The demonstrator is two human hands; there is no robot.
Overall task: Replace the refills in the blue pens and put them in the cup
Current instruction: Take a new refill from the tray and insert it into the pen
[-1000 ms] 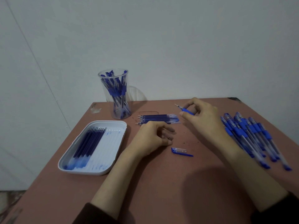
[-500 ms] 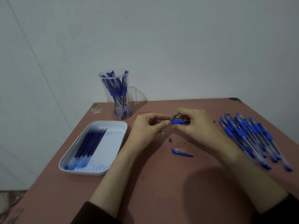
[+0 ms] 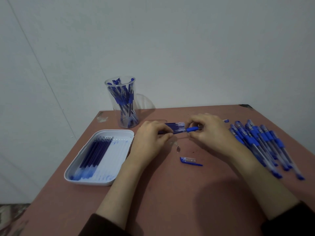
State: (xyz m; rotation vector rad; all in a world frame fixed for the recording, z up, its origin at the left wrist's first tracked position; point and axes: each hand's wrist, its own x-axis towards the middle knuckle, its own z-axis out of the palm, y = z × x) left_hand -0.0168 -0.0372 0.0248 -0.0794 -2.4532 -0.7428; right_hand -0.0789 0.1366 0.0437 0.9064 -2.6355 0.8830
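Left of the cup (image 3: 121, 103) and nearer to us sits the white tray (image 3: 81, 167), with a row of dark tray refills (image 3: 95, 154) in it. The cup stands at the far edge of the table (image 3: 170, 193) and holds a good many blue pens.

Right of the cup and a little nearer to us, our left hand (image 3: 150, 138) curls its fingers in a pinch on what we take for a thin dark refill (image 3: 165, 133). The fingers hide most of it. A bundle of spare refills (image 3: 175, 126) lies just behind.

Farther right of the cup we hold the pen (image 3: 192, 129) level. Its long axis runs left to right, away from the cup, and our right hand (image 3: 213, 132) pinches its blue grip.

Refill and pen line up end to end. We judge the coming move to be a straight push along that axis, with the left hand moving toward the right.

Our left hand is the nearer to the cup.

Nearer to us than the hands, well right of the cup, a small metal tip (image 3: 178, 148) and a blue cap (image 3: 189, 160) lie loose. Farthest right of the cup waits the pen pile (image 3: 265, 143).
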